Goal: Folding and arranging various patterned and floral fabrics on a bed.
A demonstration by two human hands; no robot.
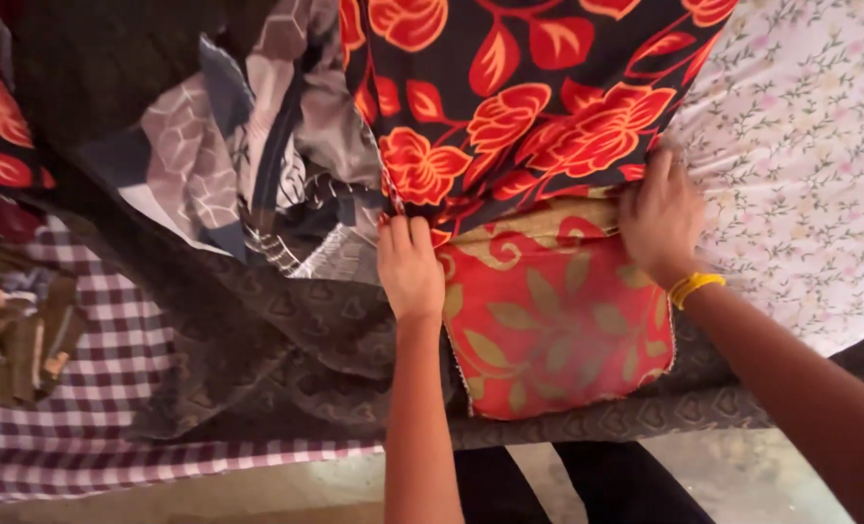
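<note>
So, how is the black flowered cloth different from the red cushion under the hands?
The black cloth has a dark ground with large red flowers; the red cushion has a red ground with olive leaves. The cloth hangs loose; the cushion lies flat. Both hands, left and right, touch both.

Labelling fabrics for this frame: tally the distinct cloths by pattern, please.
Black cloth with red flowers: 1
Red cushion with olive leaves: 1
Grey geometric cloth: 1
Maroon checked cloth: 1
White floral sheet: 1
Dark brown patterned cloth: 1
Total: 6

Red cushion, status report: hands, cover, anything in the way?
Left hand and right hand grip black floral cover, its edge over red cushion. Crumpled grey cloth lies left.
</note>
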